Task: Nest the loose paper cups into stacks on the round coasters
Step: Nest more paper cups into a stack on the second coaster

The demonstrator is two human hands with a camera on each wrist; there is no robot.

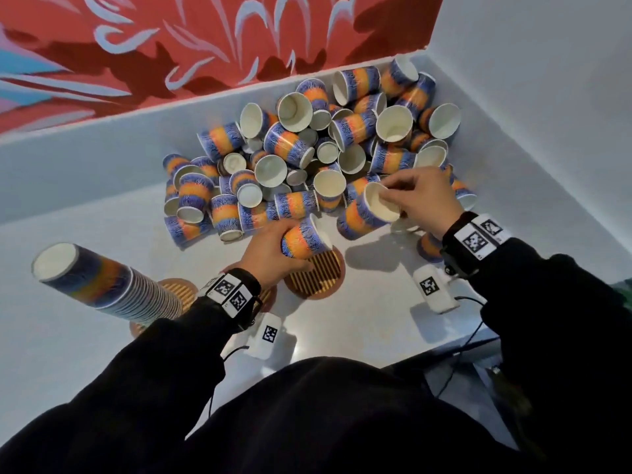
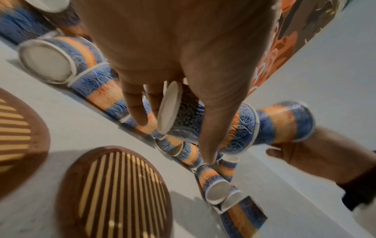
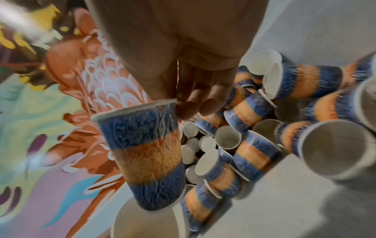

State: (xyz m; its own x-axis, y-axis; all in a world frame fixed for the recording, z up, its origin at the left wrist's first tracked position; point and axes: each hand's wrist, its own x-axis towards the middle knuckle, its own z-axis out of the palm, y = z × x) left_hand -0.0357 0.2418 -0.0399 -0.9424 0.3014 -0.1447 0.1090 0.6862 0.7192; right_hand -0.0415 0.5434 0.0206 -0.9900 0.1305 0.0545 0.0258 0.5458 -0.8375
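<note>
One tall stack (image 1: 102, 289) done, 8 o'clock. My left grip (image 1: 266, 254) wraps cup (image 1: 302, 239) by coaster (image 1: 318, 278); right grip (image 1: 422, 203) pinches second cup (image 1: 362, 217). 12 o'clock: pile (image 1: 307, 148) outstanding.

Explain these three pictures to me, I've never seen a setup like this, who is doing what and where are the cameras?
No machine here: a person in black sleeves works with bare hands. The wide picture comes from a camera on the head, looking down. The other two come from cameras strapped to the wrists, looking along each hand. On the white table lie a heap of loose blue-and-orange paper cups, a tall stack of nested cups at the left, and round striped brown coasters. The left hand grips a sideways cup over one coaster. The right hand pinches a second cup by its rim.
</note>
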